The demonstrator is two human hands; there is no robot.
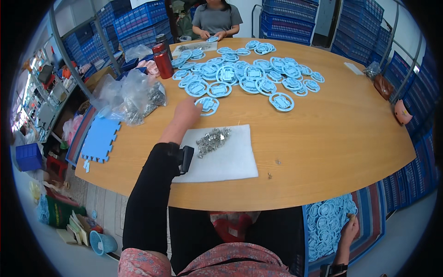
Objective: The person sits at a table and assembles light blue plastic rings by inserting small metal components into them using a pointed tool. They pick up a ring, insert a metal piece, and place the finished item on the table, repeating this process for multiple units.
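Observation:
Toward the left of the table my left hand (pixel 187 113) is closed at the near-left edge of a light-blue round plastic part (pixel 212 109) with a cut-out middle; its fingertips are partly hidden. Below it, a white foam sheet (pixel 230 164) bears a pile of small shiny metal pieces (pixel 213 141). Low on the right, my right hand (pixel 351 227) is closed with its fingertips on a light-blue part at the edge of a heap of such parts (pixel 325 226) in a lined crate beside me. More of these round parts (pixel 254 72) lie spread over the far middle of the table.
A red bottle (pixel 162 61) and clear plastic bags of metal pieces (pixel 138 99) stand on the left, near a blue foam mat (pixel 100 138). Few loose metal bits (pixel 270 176) lie right of the sheet. Across the table sits another person (pixel 217 21); stacked blue crates (pixel 288 25) line the walls.

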